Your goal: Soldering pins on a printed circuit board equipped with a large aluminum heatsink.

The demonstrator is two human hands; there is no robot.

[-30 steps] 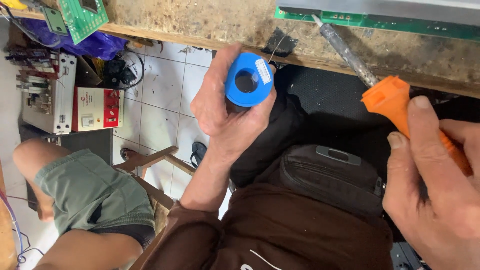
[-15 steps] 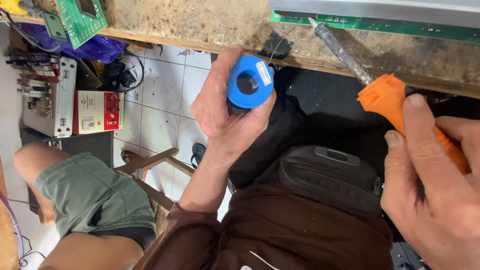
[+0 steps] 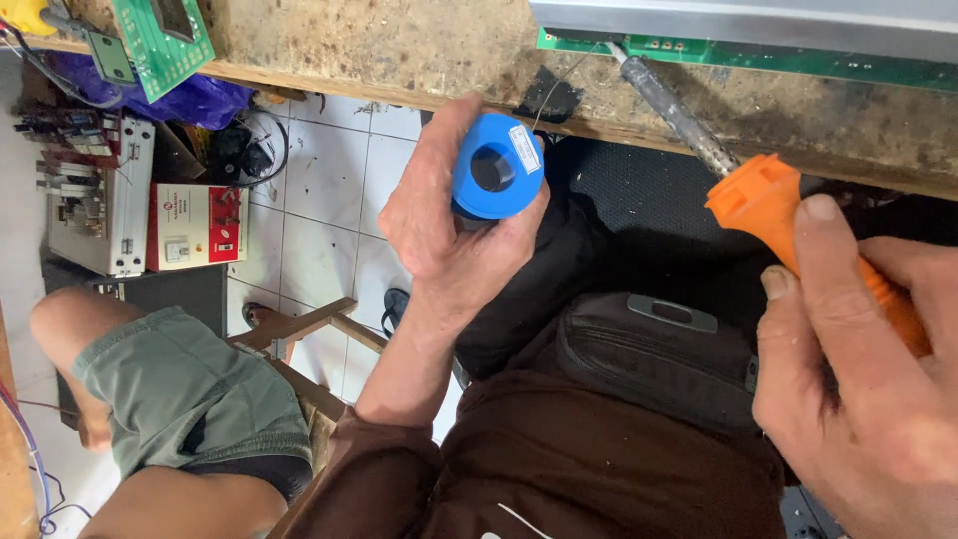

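Solder spool (image 3: pixel 496 168), a round blue plastic reel with a dark hollow centre and a small white label on its rim, is held up in the left hand (image 3: pixel 449 235), just below the edge of the bench (image 3: pixel 399 50). The reel's open end is turned towards the camera. The left fingers (image 3: pixel 431 150) are closed around the reel's body, with the thumb pressed along its lower side. A thin wire can be seen running up from the reel towards the bench edge.

A soldering iron (image 3: pixel 768 200) is gripped in the right hand (image 3: pixel 868 389) at the right of the view. Its handle is bright orange with a flared collar, and its grey metal shaft is angled up and to the left, so that its tip is brought to a green circuit board (image 3: pixel 758 55) lying on the bench under a long grey metal casing (image 3: pixel 748 18). The right fingers (image 3: pixel 808 269) are wrapped tightly round the orange handle.

The bench top is worn, stained wood. A second green circuit board (image 3: pixel 165 35) is seen at its far left. Below, a brown shirt (image 3: pixel 599 469) and a dark bag (image 3: pixel 649 359) are in the lap. To the left, another person's leg in green shorts (image 3: pixel 190 399) is seen over a white tiled floor (image 3: pixel 319 230).
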